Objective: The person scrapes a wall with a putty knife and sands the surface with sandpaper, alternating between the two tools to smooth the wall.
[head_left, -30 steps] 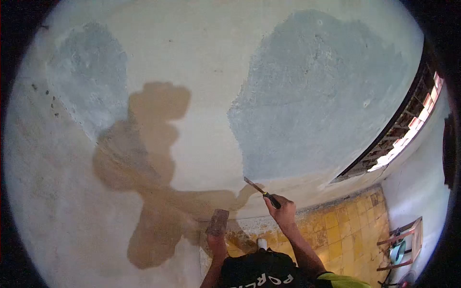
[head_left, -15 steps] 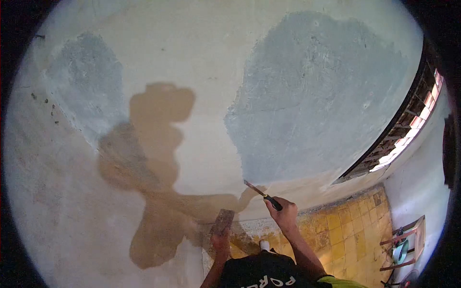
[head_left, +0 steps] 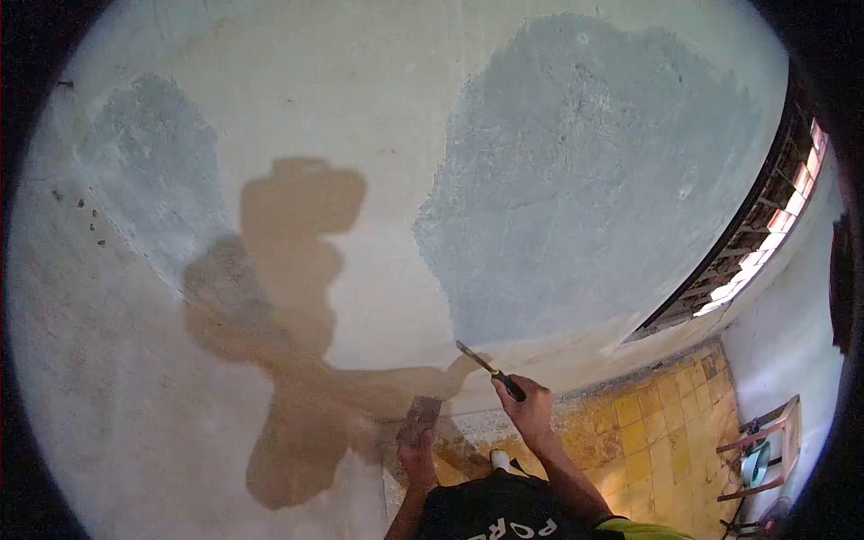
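My right hand [head_left: 529,407] is closed round the dark handle of a scraper [head_left: 477,356]. The scraper's blade tip is at the wall, by the lower left corner of a large grey-blue patch [head_left: 576,198]. Lower and to the left, my left hand [head_left: 417,457] grips a flat rectangular board [head_left: 419,420], held near the wall. Whether any material lies on the board is too small to tell.
A smaller grey patch [head_left: 157,153] is on the wall at the left, beside a broad shadow. A barred window opening [head_left: 747,243] is at the right. Below lies a yellow tiled floor [head_left: 648,450], with a wooden stool [head_left: 790,441] at the lower right.
The view has shifted slightly. My right hand and the scraper appear a little lower and further left. My left hand still holds the board, which now shows slightly more upright.
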Demonstrator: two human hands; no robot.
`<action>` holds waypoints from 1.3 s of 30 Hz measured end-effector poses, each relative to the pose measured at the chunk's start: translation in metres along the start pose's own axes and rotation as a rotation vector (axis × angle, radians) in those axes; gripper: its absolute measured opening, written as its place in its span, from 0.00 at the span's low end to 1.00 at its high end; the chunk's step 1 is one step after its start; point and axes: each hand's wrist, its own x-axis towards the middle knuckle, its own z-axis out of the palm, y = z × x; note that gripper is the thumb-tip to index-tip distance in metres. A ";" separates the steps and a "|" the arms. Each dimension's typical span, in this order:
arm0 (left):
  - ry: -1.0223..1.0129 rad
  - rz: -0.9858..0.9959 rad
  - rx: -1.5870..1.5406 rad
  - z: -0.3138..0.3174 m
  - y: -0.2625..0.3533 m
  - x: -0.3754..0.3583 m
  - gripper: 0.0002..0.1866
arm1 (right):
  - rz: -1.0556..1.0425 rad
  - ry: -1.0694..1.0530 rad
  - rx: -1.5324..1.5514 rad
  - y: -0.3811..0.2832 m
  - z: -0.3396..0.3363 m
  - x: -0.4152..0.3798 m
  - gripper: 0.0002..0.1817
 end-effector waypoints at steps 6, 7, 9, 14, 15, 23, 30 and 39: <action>-0.147 0.155 0.066 -0.014 -0.026 0.012 0.22 | 0.029 0.048 0.011 -0.002 0.000 0.000 0.15; -0.104 0.077 -0.031 -0.015 -0.041 0.010 0.22 | 0.005 0.061 0.003 0.001 0.003 -0.005 0.15; -0.053 -0.006 -0.122 -0.016 -0.065 0.005 0.23 | -0.028 0.080 0.017 0.002 0.003 -0.006 0.16; -0.002 0.020 -0.077 -0.010 -0.024 0.004 0.23 | -0.018 0.050 0.034 0.004 0.002 0.005 0.17; -0.001 0.014 -0.085 -0.008 -0.030 0.001 0.23 | -0.021 0.047 0.026 0.006 -0.004 0.006 0.17; -0.045 -0.095 -0.354 -0.031 -0.069 0.005 0.28 | -0.004 0.011 -0.026 0.003 -0.005 0.013 0.19; -0.024 -0.119 -0.379 -0.021 -0.034 -0.002 0.25 | 0.025 -0.015 -0.015 -0.004 -0.008 0.013 0.19; -0.085 -0.092 -0.164 -0.019 -0.026 -0.006 0.26 | 0.059 0.086 -0.060 -0.006 0.000 -0.002 0.20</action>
